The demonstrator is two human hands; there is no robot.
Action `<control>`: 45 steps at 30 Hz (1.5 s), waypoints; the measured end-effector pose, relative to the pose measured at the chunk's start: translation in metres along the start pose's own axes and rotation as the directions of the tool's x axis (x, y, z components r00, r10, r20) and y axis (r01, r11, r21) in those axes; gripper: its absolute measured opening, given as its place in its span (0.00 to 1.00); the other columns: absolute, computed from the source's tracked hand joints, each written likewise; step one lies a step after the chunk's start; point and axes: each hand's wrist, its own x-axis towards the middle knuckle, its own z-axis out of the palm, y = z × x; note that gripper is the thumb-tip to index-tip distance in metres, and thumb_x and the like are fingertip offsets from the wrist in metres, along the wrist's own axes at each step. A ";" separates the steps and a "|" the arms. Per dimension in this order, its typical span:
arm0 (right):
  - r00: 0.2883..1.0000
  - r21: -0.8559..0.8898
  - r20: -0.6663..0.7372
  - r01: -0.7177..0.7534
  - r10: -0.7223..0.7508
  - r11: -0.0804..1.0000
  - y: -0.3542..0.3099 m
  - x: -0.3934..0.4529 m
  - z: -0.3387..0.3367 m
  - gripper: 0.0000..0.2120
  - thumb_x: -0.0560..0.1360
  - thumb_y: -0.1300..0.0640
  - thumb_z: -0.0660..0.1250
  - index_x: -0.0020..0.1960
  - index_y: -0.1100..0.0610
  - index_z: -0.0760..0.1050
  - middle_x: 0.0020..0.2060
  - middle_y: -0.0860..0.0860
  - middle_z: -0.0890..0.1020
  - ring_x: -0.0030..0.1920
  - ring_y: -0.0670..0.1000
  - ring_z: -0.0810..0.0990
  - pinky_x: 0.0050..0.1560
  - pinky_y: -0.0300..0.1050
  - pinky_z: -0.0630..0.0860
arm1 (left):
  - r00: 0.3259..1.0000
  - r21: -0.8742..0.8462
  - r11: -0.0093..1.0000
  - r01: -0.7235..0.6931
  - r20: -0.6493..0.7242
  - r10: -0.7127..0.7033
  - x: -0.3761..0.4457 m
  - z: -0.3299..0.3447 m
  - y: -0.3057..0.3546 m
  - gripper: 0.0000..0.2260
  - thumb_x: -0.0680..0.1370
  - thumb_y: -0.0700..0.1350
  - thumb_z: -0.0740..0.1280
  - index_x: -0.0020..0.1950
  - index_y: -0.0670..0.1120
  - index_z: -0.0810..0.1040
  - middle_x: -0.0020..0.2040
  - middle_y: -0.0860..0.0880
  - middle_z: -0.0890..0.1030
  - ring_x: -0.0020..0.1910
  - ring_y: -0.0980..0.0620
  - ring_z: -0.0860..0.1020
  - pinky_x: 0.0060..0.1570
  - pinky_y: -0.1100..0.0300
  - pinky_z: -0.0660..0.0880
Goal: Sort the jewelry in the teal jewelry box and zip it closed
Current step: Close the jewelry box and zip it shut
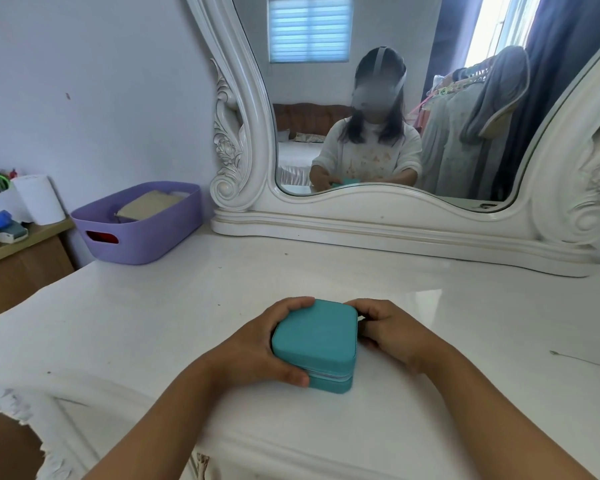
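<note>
The teal jewelry box (pixel 317 336) sits on the white dressing table (pixel 187 306) near its front edge, lid down, with a pale zipper line running round its side. My left hand (pixel 257 344) wraps the box's left side, thumb on the near corner and fingers over the far corner. My right hand (pixel 388 329) presses against the box's right side, fingers curled at the far right corner where a small light piece, perhaps the zipper pull, shows. No jewelry is visible.
A purple plastic basket (pixel 174 233) with a cardboard box inside stands at the back left. A large white-framed mirror (pixel 395 220) runs along the back of the table. A lower wooden desk (pixel 18 247) with clutter is at far left.
</note>
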 end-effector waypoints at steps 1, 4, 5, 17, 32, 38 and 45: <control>1.000 -0.007 0.006 -0.014 0.014 1.000 0.001 0.001 -0.003 0.19 0.74 0.71 0.56 0.49 0.55 0.80 0.39 0.51 0.82 0.33 0.45 0.75 0.35 0.36 0.72 | 1.000 -0.001 1.000 0.002 0.006 -0.002 0.000 0.000 0.000 0.41 0.59 0.43 0.80 0.66 0.63 0.65 0.66 0.59 0.70 0.64 0.59 0.70 0.64 0.59 0.71; 0.998 -0.010 0.046 -0.052 0.052 0.999 0.005 0.004 -0.010 0.13 0.76 0.67 0.59 0.48 0.57 0.81 0.42 0.55 0.82 0.39 0.50 0.77 0.44 0.44 0.75 | 0.999 -0.017 1.000 0.002 0.036 -0.001 -0.002 -0.002 0.001 0.40 0.60 0.40 0.79 0.66 0.62 0.66 0.65 0.59 0.70 0.63 0.60 0.71 0.62 0.61 0.71; 0.996 -0.022 0.063 -0.066 0.067 0.998 0.005 0.005 -0.012 0.12 0.76 0.67 0.59 0.49 0.58 0.81 0.42 0.56 0.82 0.40 0.50 0.77 0.45 0.44 0.76 | 0.999 -0.030 1.000 0.002 0.050 -0.001 -0.002 -0.003 0.002 0.40 0.60 0.40 0.79 0.66 0.62 0.66 0.65 0.59 0.70 0.63 0.59 0.71 0.63 0.60 0.72; 0.985 -0.289 0.168 0.077 -0.028 0.954 -0.003 -0.006 -0.012 0.13 0.72 0.69 0.60 0.48 0.55 0.78 0.44 0.52 0.82 0.43 0.46 0.77 0.48 0.45 0.75 | 0.963 -0.096 0.995 0.008 0.268 0.018 0.002 -0.013 0.006 0.40 0.61 0.30 0.75 0.66 0.58 0.68 0.68 0.54 0.69 0.66 0.54 0.70 0.63 0.58 0.70; 0.964 -0.656 0.094 0.247 -0.248 0.713 -0.003 -0.057 -0.002 0.12 0.75 0.65 0.59 0.49 0.57 0.80 0.44 0.46 0.77 0.47 0.46 0.77 0.50 0.35 0.73 | 0.999 -0.020 1.000 -0.018 -0.051 0.017 0.003 0.008 0.003 0.39 0.55 0.45 0.80 0.62 0.60 0.68 0.63 0.56 0.72 0.61 0.55 0.73 0.59 0.58 0.74; 0.955 -0.740 0.046 0.229 -0.292 0.633 -0.013 -0.073 0.020 0.08 0.75 0.56 0.60 0.42 0.57 0.75 0.40 0.49 0.76 0.39 0.50 0.73 0.42 0.45 0.69 | 0.976 0.128 0.992 -0.023 -0.213 0.050 0.006 0.021 0.004 0.40 0.52 0.52 0.79 0.60 0.63 0.66 0.62 0.64 0.68 0.58 0.71 0.68 0.56 0.74 0.67; 0.919 -0.786 0.011 0.251 -0.393 0.565 -0.010 -0.077 0.052 0.14 0.76 0.48 0.53 0.45 0.53 0.75 0.41 0.50 0.80 0.41 0.51 0.75 0.40 0.46 0.66 | 0.982 0.275 0.959 -0.070 -0.151 0.115 0.005 0.024 -0.001 0.43 0.55 0.53 0.81 0.64 0.64 0.63 0.66 0.64 0.63 0.64 0.71 0.62 0.62 0.76 0.61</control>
